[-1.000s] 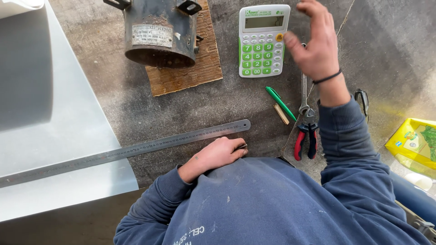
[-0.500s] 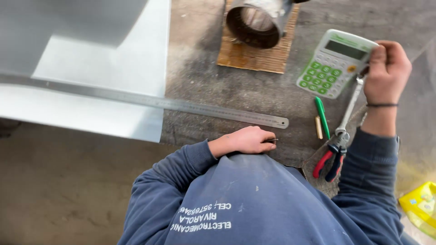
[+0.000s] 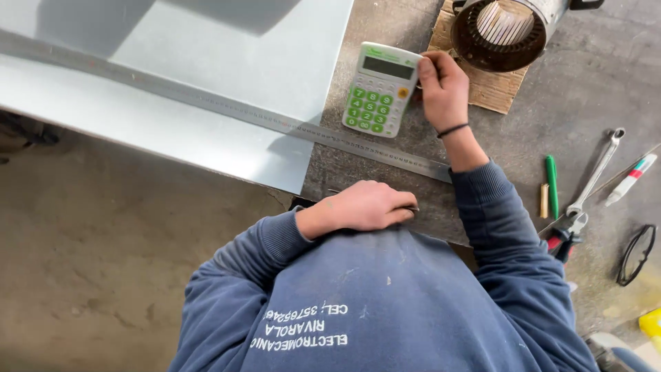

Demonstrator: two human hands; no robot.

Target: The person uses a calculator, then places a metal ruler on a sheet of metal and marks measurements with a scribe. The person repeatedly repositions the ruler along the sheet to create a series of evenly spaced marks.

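Nearest the camera, the left hand [image 3: 365, 205] lies on the grey workbench [image 3: 523, 138] just in front of the person's blue sweatshirt, knuckles up and fingers curled under. A thin dark object [image 3: 412, 209] pokes out at its fingertips, perhaps a pencil or marker, though too little of it shows to be sure; the fingers seem closed around it.

Just beyond that hand, a long steel ruler [image 3: 289, 125] runs slantwise across the bench, one end near the right sleeve, the rest lying on a large sheet of pale grey metal [image 3: 206, 62] that overhangs the bench edge to the left.

Past the ruler, the right hand [image 3: 443, 88], with a dark band at the wrist, holds the right edge of a white calculator with green keys [image 3: 381, 88]. The fingers are bent around the calculator's top right corner, thumb against its side. The calculator lies flat on the bench, its lower end just beside the ruler and its left side near the sheet's edge.

To the right, well apart from both hands, lie a green marker [image 3: 551, 184], a short wooden stub [image 3: 544, 200], a wrench [image 3: 596, 172], red-handled pliers [image 3: 561, 241], a white pen [image 3: 631, 179] and a pair of dark-framed glasses [image 3: 635, 253].

Farthest off, a round motor housing [image 3: 506, 27] with copper-coloured windings rests on a piece of cardboard [image 3: 492, 89], just beyond the right hand.
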